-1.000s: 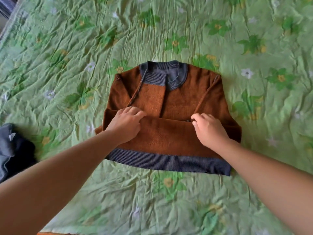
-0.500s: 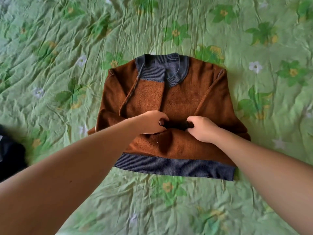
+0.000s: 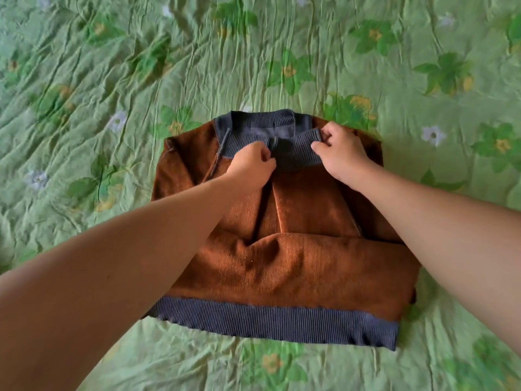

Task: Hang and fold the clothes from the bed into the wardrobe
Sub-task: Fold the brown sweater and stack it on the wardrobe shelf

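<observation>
Sweater: brown sweater [image 3: 284, 258] lies flat on the green floral bedspread [image 3: 112, 80].
Left hand: left hand [image 3: 249, 167] pinches the grey cuff [image 3: 296, 153].
Right hand: right hand [image 3: 339, 152] pinches it too, by the collar [image 3: 253, 124].
Hem: grey band [image 3: 270, 320] nearest.

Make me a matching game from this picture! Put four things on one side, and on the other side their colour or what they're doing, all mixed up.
Things:
1. bedspread
2. hem band
3. right hand
4. sweater body

Colour or state:
A. brown and fuzzy
B. pinching a ribbed cuff
C. green with flowers
D. blue-grey ribbed strip along the near edge

Right pairs: 1-C, 2-D, 3-B, 4-A.
</observation>
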`<state>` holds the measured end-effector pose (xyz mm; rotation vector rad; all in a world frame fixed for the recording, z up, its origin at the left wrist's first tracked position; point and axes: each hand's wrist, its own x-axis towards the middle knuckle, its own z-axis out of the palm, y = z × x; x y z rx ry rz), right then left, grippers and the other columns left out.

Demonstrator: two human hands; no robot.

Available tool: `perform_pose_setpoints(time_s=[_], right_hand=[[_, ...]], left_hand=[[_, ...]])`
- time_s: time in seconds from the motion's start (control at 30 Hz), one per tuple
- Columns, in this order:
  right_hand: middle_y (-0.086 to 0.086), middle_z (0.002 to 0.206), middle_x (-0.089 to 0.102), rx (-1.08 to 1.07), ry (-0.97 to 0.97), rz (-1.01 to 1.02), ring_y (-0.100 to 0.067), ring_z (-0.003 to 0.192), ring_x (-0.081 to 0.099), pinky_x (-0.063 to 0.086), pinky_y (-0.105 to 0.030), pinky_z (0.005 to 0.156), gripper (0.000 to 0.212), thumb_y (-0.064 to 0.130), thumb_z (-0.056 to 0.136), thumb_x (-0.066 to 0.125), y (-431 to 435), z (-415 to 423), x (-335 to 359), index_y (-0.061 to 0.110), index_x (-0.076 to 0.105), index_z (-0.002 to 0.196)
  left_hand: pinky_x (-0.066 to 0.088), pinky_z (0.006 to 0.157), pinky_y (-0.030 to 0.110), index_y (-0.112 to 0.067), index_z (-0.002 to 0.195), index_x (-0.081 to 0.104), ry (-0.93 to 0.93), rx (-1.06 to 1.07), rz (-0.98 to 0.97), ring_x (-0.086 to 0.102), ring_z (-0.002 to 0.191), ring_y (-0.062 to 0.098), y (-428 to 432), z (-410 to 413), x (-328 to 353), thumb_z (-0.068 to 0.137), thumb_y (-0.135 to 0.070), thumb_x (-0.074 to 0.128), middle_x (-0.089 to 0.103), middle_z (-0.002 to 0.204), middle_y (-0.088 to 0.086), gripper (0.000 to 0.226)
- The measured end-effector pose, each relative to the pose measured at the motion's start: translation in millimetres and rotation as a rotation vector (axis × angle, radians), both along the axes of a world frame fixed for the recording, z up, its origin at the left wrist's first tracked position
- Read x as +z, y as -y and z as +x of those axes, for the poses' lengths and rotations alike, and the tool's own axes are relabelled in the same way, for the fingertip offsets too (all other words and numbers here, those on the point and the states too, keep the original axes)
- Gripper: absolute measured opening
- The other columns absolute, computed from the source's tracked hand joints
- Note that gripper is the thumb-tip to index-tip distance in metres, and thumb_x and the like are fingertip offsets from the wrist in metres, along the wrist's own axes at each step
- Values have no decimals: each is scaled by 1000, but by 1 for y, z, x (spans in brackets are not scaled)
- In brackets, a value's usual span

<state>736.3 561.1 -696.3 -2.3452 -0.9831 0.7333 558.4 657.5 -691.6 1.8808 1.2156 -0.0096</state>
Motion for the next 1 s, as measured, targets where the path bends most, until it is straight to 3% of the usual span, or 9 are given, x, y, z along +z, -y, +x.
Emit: perform_pose_setpoints(time_s=[0.27,0.4,0.47,0.57,0.67,0.73,0.83,0.93,1.0], right_hand=[[-6,90,58,97,261,-199,-34,87,60,39,-35,67,20,35,98,60,-17,9,-28,19,49,95],[-19,122,58,43,292,-172,-41,103,62,46,-41,71,50,36,97,62,-1,-8,-13,12,39,133],[-19,126,53,71,325,-132,-41,106,60,50,-43,74,53,38,95,63,28,-24,-4,13,39,135],[-15,118,55,260,490,-47,-40,104,56,50,-49,79,41,43,95,58,94,-49,3,14,53,124],[-11,127,53,221,603,-97,-38,110,52,44,-51,86,48,53,96,51,162,-58,3,17,57,127],[-17,140,46,42,536,-168,-42,118,49,44,-53,91,66,55,94,57,203,-65,0,15,43,144],[-27,144,41,-360,194,-204,-44,127,43,39,-50,102,99,43,82,80,244,-90,0,8,22,155],[-22,135,51,-609,-37,-185,-38,119,55,41,-35,89,85,33,80,83,264,-112,-2,5,38,146],[-18,128,58,-714,-99,-170,-34,109,62,42,-32,83,75,31,78,85,271,-117,-3,7,46,137]], left_hand=[[51,69,36,-17,92,64,-274,-238,299,61,85,25,-26,24,-17,91,-27,61,65,90,1,10],[42,64,31,-22,104,59,-90,-162,242,59,77,16,-14,2,-12,94,-32,58,62,86,-5,15],[42,65,30,-29,109,58,5,-147,272,57,76,6,-3,-37,-5,95,-38,52,62,91,-10,18],[49,91,42,-35,126,51,-121,-281,471,56,110,18,18,-126,1,98,-50,42,58,118,-5,34],[29,116,53,-40,151,30,-386,-347,494,25,146,29,39,-212,2,97,-62,41,32,155,5,60],[24,118,56,-42,157,13,-437,-274,408,16,150,35,53,-252,-2,93,-62,48,15,162,10,75],[39,109,57,-37,155,18,-284,104,277,38,135,38,72,-282,-2,89,-47,68,30,148,11,83],[45,104,51,-24,143,40,-203,300,304,50,118,33,94,-291,-5,84,-33,77,43,129,10,70],[50,97,48,-21,129,50,-142,422,192,57,107,31,110,-293,-5,84,-27,77,50,119,8,53]])
